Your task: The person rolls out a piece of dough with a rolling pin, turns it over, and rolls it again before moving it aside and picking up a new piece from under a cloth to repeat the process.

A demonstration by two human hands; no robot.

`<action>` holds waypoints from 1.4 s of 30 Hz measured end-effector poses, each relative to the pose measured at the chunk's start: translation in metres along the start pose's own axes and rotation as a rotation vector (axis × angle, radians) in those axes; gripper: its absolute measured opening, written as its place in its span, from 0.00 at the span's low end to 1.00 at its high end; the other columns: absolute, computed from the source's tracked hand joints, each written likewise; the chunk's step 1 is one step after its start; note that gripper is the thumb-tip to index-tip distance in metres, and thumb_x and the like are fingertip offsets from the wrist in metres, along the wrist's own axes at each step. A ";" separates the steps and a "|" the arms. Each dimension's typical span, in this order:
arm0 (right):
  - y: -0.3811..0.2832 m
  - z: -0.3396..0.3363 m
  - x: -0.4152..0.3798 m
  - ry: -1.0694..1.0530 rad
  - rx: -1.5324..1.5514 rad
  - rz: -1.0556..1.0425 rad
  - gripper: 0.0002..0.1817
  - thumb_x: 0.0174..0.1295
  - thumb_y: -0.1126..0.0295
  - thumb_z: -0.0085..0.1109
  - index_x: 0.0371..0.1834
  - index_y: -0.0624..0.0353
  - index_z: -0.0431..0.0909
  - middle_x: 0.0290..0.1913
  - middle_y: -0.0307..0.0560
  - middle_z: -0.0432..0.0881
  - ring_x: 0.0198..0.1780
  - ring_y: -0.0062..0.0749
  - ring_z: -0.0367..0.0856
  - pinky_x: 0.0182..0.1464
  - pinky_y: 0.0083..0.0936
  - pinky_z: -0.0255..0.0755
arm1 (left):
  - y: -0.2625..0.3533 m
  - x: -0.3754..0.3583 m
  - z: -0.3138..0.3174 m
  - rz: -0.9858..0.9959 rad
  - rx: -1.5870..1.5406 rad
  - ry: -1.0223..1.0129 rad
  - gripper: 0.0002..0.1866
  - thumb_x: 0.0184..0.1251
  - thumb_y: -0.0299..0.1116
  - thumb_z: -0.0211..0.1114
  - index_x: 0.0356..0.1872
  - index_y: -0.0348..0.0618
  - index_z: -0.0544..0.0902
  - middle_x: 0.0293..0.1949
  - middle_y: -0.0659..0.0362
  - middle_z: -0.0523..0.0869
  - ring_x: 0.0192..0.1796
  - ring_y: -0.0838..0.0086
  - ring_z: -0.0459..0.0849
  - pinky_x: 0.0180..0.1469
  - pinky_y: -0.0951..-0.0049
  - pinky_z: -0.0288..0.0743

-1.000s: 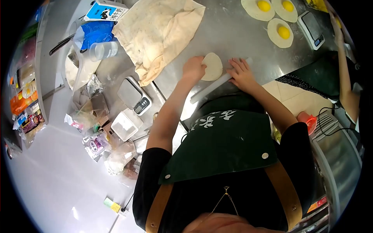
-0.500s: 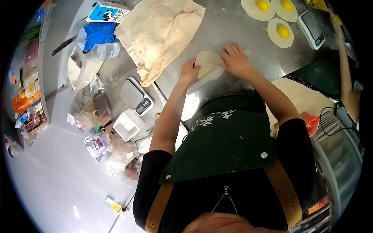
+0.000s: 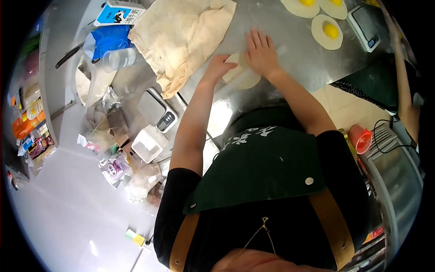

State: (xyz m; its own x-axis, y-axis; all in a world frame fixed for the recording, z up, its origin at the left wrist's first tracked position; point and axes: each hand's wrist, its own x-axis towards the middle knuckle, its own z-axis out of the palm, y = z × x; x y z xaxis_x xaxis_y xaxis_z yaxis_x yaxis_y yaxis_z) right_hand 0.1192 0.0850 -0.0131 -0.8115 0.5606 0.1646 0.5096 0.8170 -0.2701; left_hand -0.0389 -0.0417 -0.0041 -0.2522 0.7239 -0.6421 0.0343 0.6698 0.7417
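A thin, pale dough round [image 3: 249,81] lies on the steel worktop in front of me. My left hand [image 3: 218,69] is at its left edge, fingers curled and thumb over the dough, pinching the rim. My right hand [image 3: 262,55] lies flat with fingers stretched forward, its palm over a pale, blurred rolling pin [image 3: 239,72] that crosses the dough. Much of the pin is hidden under that hand. Beyond, to the right, a finished-looking round [image 3: 321,38] carries a yellow ball [image 3: 331,31] at its middle, with two similar ones partly cut off at the top.
A beige cloth [image 3: 186,41] spreads left of my hands. Further left are a milk carton [image 3: 118,14], a clear cup [image 3: 118,60], a scale [image 3: 152,109] and a white tub [image 3: 147,145]. Another scale [image 3: 362,27] and another person's arm [image 3: 402,77] are at the right.
My right hand has moved forward and left, flattening over the rolling pin with fingers extended. My left hand has shifted slightly up beside the dough. The view has tilted a little.
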 end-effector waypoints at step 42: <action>0.030 -0.020 -0.079 -0.050 0.159 -0.235 0.28 0.58 0.59 0.63 0.60 0.60 0.72 0.71 0.56 0.66 0.72 0.50 0.62 0.72 0.52 0.54 | 0.022 -0.010 0.018 0.194 0.630 0.107 0.14 0.54 0.32 0.68 0.40 0.35 0.85 0.32 0.47 0.86 0.35 0.59 0.84 0.41 0.64 0.75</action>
State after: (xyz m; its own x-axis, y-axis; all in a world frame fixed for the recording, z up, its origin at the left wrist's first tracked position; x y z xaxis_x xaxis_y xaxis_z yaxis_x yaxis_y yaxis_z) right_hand 0.2046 0.0678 -0.0155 -0.9173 0.3476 0.1940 0.2576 0.8899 -0.3764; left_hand -0.0183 -0.0309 0.0151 -0.2778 0.8424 -0.4618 0.6392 0.5209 0.5657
